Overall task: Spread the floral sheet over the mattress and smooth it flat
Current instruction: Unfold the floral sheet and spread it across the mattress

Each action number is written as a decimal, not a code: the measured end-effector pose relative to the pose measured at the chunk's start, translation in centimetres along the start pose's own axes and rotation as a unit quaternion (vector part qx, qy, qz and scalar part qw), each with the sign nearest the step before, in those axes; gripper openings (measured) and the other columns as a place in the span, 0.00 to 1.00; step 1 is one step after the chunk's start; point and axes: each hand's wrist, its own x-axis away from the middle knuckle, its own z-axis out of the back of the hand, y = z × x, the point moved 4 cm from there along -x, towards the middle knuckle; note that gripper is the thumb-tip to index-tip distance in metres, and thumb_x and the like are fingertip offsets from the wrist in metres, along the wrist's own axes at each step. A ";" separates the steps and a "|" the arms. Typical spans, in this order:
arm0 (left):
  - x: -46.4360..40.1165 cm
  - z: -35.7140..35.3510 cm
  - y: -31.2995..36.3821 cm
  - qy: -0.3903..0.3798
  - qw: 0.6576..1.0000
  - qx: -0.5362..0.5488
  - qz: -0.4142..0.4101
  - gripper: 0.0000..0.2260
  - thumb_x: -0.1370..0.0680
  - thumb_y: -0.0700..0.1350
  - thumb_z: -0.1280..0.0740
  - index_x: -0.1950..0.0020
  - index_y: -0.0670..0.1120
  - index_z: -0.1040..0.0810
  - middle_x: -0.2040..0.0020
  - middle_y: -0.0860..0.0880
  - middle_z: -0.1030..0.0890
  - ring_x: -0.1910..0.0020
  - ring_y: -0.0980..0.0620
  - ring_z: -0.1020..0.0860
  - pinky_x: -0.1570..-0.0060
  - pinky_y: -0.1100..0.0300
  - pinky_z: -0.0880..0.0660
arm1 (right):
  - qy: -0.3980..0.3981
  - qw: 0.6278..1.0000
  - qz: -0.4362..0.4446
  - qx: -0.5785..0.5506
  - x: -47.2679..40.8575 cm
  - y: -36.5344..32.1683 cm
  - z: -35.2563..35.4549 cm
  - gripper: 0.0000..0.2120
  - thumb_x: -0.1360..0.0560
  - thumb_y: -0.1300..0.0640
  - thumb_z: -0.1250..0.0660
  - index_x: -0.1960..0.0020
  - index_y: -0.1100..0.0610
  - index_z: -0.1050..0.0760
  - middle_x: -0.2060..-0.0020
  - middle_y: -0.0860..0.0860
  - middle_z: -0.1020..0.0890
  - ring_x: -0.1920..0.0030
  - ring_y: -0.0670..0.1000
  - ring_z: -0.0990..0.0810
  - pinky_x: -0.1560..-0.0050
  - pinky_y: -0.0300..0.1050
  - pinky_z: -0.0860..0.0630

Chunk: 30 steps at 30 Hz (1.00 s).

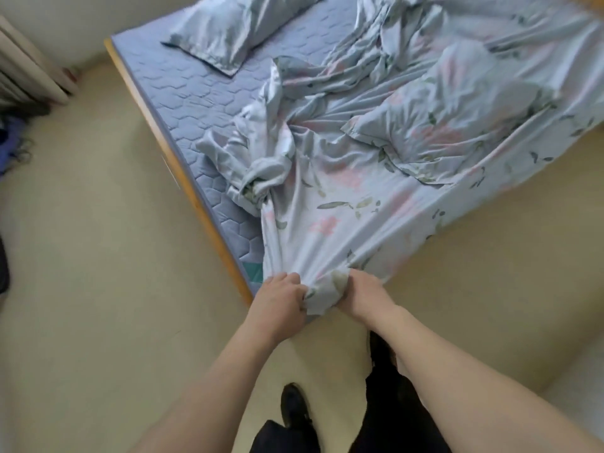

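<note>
Both arms reached forward; left hand (281, 299) and right hand (366, 297), fingers curled, gripped 1 bunched corner of the sheet (343, 204) at the mattress (183, 93) corner.

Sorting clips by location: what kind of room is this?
Most likely a bedroom: a quilted mattress on a low wooden frame, a pillow, and a rumpled floral sheet gripped by both hands.

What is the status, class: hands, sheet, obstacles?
Left hand and right hand grip the pale floral cotton sheet corner. Sheet bunched, blue quilted mattress half bare. Floral pillow on sheet.
</note>
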 end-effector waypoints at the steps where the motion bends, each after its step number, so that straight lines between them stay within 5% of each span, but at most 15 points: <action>1: 0.9 1.2 -0.1 0.008 1.000 -0.018 0.007 0.02 0.30 0.44 0.37 0.62 0.47 0.26 0.59 0.48 0.28 0.56 0.46 0.29 0.60 0.57 0.41 | 0.016 1.000 -0.008 -0.012 1.3 -0.8 0.6 0.13 0.28 0.50 0.35 0.46 0.53 0.22 0.51 0.53 0.19 0.48 0.58 0.20 0.53 0.47 0.27; 5: 3.5 5.2 -2.1 0.046 0.995 -0.037 0.079 0.07 0.29 0.37 0.40 0.59 0.47 0.35 0.60 0.50 0.33 0.58 0.46 0.27 0.68 0.56 0.38 | 0.014 0.998 -0.062 -0.010 7.2 -3.0 3.2 0.05 0.26 0.55 0.39 0.58 0.54 0.26 0.52 0.54 0.20 0.49 0.58 0.20 0.58 0.43 0.32; 10: 4.1 7.4 -2.5 0.118 0.976 0.082 0.163 0.08 0.29 0.34 0.41 0.58 0.45 0.37 0.56 0.48 0.34 0.59 0.46 0.33 0.66 0.56 0.37 | 0.013 0.996 -0.092 -0.019 9.9 -4.9 6.8 0.09 0.26 0.58 0.40 0.66 0.53 0.32 0.62 0.51 0.25 0.55 0.56 0.22 0.58 0.44 0.31; 15: 4.2 9.6 -2.7 0.269 0.873 0.336 0.227 0.11 0.28 0.30 0.45 0.55 0.45 0.33 0.53 0.48 0.32 0.61 0.55 0.34 0.66 0.67 0.38 | 0.038 0.995 -0.088 -0.036 9.7 -5.2 9.6 0.13 0.25 0.55 0.39 0.68 0.52 0.34 0.66 0.51 0.26 0.60 0.56 0.25 0.63 0.44 0.33; 20: 2.6 11.4 -3.4 0.262 0.848 0.385 0.252 0.08 0.24 0.34 0.44 0.52 0.46 0.32 0.62 0.50 0.28 0.64 0.51 0.30 0.65 0.59 0.34 | 0.059 0.994 -0.061 -0.064 9.2 -5.3 11.5 0.18 0.22 0.44 0.43 0.67 0.53 0.31 0.63 0.52 0.24 0.59 0.56 0.25 0.59 0.45 0.29; 23: 1.5 12.0 -4.9 0.268 0.788 0.481 0.277 0.07 0.22 0.36 0.43 0.53 0.48 0.30 0.61 0.49 0.26 0.60 0.48 0.28 0.61 0.56 0.32 | 0.107 0.983 -0.040 -0.145 8.6 -4.6 13.5 0.21 0.23 0.47 0.40 0.72 0.54 0.36 0.72 0.51 0.29 0.67 0.53 0.29 0.67 0.46 0.35; 26: 0.9 12.5 -5.4 0.232 0.826 0.438 0.268 0.04 0.20 0.38 0.42 0.51 0.44 0.29 0.62 0.49 0.27 0.57 0.46 0.28 0.58 0.55 0.33 | 0.177 0.961 -0.036 -0.211 7.8 -3.8 15.3 0.19 0.26 0.56 0.37 0.73 0.55 0.40 0.75 0.52 0.34 0.72 0.52 0.36 0.70 0.45 0.42; 30: 1.3 12.6 -2.2 0.076 0.978 0.181 0.075 0.15 0.23 0.59 0.38 0.46 0.50 0.33 0.60 0.48 0.22 0.63 0.46 0.24 0.63 0.54 0.28 | 0.239 0.915 -0.090 -0.313 6.8 -1.7 16.4 0.09 0.33 0.65 0.40 0.70 0.58 0.36 0.72 0.55 0.37 0.69 0.53 0.40 0.68 0.45 0.44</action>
